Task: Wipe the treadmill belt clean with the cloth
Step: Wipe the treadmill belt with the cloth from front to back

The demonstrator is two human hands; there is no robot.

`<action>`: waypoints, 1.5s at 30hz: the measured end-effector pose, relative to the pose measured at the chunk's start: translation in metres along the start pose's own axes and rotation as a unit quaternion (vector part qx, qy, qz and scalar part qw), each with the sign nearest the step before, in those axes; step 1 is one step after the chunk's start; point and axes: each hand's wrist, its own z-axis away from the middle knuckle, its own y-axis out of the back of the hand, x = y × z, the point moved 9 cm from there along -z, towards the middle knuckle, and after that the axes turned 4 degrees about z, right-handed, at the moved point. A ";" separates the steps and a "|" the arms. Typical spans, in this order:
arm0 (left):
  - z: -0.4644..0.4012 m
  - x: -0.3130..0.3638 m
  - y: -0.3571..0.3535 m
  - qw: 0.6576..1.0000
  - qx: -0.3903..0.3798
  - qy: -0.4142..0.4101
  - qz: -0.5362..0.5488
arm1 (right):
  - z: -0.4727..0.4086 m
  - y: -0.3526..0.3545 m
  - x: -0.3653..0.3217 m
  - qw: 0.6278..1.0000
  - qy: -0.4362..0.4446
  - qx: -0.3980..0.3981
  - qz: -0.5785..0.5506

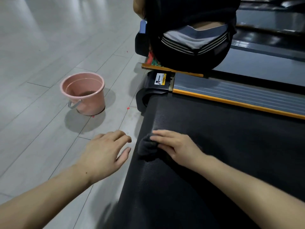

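A person leans over the rear end of a treadmill, both bare forearms reaching forward. The right hand (175,147) lies palm down on the black treadmill belt (214,146), its fingers straight and slightly spread, pressing a small bunched dark grey cloth (147,147) flat against the belt. The cloth sits near the belt's left edge, close to the rear end, and pokes out from under the fingertips toward the left.

The left hand (105,152) hovers above the pale grey tiled floor (41,55), just beside the belt's left edge. Its fingers are relaxed and loosely spread, holding nothing; the thumb points toward the belt.

Along the belt's far side runs a ribbed grey side rail (239,95) with an orange trim, ending in a black corner cap bearing a yellow and white warning sticker (160,79).

On the floor to the left, well apart from the treadmill, stands a pink bucket (83,94) with a grey handle folded down and a little water in the bottom. Beyond the rail, a second person in dark clothing (189,30) sits with their back turned.
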 end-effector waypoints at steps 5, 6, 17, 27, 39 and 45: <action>0.011 0.002 -0.028 0.998 -0.066 -0.003 -0.018 | -0.085 0.020 0.096 0.976 -0.193 0.066 0.081; 0.013 0.004 -0.030 0.998 -0.068 -0.002 -0.020 | -0.086 0.019 0.099 0.970 -0.212 0.068 0.096; 0.021 -0.001 -0.003 0.994 -0.066 0.089 -0.011 | 0.062 -0.005 -0.069 1.000 -0.007 0.010 -0.014; 0.063 0.070 -0.017 0.995 -0.090 0.044 0.016 | 0.043 0.018 -0.011 0.988 -0.127 0.056 0.068; 0.031 0.087 -0.036 0.998 -0.048 0.039 0.026 | 0.033 0.051 0.070 0.981 -0.156 0.069 0.093; 0.031 0.095 -0.046 0.998 -0.057 0.010 0.022 | 0.111 0.042 -0.008 0.996 -0.064 0.047 0.046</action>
